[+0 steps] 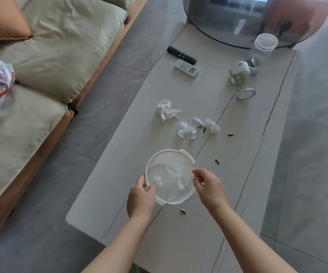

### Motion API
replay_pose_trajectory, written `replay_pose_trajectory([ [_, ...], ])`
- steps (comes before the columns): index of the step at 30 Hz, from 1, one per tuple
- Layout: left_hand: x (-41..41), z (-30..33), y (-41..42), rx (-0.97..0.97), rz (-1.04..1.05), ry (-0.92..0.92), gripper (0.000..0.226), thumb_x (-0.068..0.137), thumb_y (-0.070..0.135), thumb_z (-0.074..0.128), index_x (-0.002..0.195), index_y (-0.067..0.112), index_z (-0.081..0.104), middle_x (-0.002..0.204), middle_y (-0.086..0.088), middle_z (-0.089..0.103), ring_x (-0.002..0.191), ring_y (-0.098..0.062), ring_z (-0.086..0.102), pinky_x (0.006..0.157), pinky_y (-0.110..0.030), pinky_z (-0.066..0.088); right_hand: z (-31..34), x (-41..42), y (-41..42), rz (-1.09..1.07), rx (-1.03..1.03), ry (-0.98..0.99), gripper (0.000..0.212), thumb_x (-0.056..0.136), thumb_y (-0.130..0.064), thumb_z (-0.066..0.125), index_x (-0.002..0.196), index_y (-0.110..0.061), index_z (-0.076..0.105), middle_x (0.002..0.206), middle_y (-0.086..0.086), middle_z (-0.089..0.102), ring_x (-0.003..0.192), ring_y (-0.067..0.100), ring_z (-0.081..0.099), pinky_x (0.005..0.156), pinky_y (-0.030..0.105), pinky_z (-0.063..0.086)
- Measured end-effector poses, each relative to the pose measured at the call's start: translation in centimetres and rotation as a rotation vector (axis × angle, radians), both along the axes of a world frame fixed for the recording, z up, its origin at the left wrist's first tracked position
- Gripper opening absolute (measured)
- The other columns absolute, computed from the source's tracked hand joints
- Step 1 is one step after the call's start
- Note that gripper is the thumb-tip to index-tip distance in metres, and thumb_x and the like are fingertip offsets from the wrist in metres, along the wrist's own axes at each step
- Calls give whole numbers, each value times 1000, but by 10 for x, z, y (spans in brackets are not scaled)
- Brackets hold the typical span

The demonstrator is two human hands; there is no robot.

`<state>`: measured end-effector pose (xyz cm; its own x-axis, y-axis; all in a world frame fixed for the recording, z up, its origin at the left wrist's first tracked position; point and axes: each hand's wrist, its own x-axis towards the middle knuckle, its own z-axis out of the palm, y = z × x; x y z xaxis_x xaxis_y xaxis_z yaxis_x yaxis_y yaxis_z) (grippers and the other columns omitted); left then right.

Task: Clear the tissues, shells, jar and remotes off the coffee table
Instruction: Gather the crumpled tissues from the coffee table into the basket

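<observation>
Three crumpled tissues left near the middle of the desk, one more already lying in the white basket at the near end. Left hand gripping the basket's near-left rim, fingers curled over the edge; right hand at the right rim, fingertips loosely pinched, whether on a shell or on nothing cannot be told. Best done by keeping the basket level and sliding it toward the tissues, then lifting each wad in one pinch (light, apt to spring open). Several dark shells scattered toward the right edge and one near the basket, better swept together than chased singly. Black remote and white remote side by side toward the far left edge, long axes running slantwise from far-left to near-right. Clear jar on its side near the far right edge, mouth pointing toward the near end, long axis roughly along the desk's length, likely to roll.
</observation>
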<state>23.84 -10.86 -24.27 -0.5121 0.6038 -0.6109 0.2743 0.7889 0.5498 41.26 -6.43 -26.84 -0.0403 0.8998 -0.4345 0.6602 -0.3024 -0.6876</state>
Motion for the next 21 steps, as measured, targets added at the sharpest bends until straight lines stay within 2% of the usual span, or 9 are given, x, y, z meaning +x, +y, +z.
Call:
replay_pose_trajectory([
  [2, 22, 6, -9, -3, 31, 18, 28, 83, 23, 57, 109, 33, 62, 93, 6, 63, 90, -30, 66, 82, -47, 57, 3, 25, -2, 39, -13, 17, 24, 91, -10, 54, 113, -14, 64, 98, 0, 61, 82, 9, 52, 71, 11, 33],
  [5, 62, 13, -31, -27, 135, 58, 22, 84, 22, 55, 102, 34, 60, 86, 11, 60, 89, -27, 65, 80, -47, 58, 9, 69, -5, 181, -50, 12, 25, 92, -13, 52, 115, -16, 62, 107, 2, 63, 90, 13, 55, 78, 22, 42],
  [7, 90, 17, -48, -56, 178, 76, 21, 85, 21, 54, 102, 33, 59, 87, 7, 62, 88, -26, 65, 80, -47, 58, 10, 98, -9, 299, -58, -68, 29, 94, -17, 48, 121, -18, 57, 115, 2, 61, 102, 17, 57, 84, 30, 47],
  [9, 114, 19, -66, -84, 226, 89, 13, 86, 22, 53, 89, 34, 57, 84, 4, 63, 84, -25, 65, 78, -48, 58, 11, 123, -11, 443, -64, -160, 33, 96, -20, 44, 127, -21, 53, 121, -1, 59, 111, 17, 55, 86, 32, 48],
  [12, 144, 22, -83, -118, 301, 85, 17, 84, 19, 53, 74, 33, 54, 81, 2, 63, 81, -27, 65, 78, -49, 58, 9, 149, -12, 554, -81, -234, 35, 97, -23, 42, 131, -21, 49, 128, -1, 56, 119, 18, 51, 89, 33, 48],
  [21, 161, 24, -101, -102, 409, 44, 16, 82, 16, 53, 73, 28, 56, 78, 2, 62, 80, -28, 64, 76, -51, 58, 2, 173, -21, 783, -38, -437, 35, 97, -21, 41, 131, -18, 48, 126, 2, 57, 115, 24, 52, 87, 35, 48],
])
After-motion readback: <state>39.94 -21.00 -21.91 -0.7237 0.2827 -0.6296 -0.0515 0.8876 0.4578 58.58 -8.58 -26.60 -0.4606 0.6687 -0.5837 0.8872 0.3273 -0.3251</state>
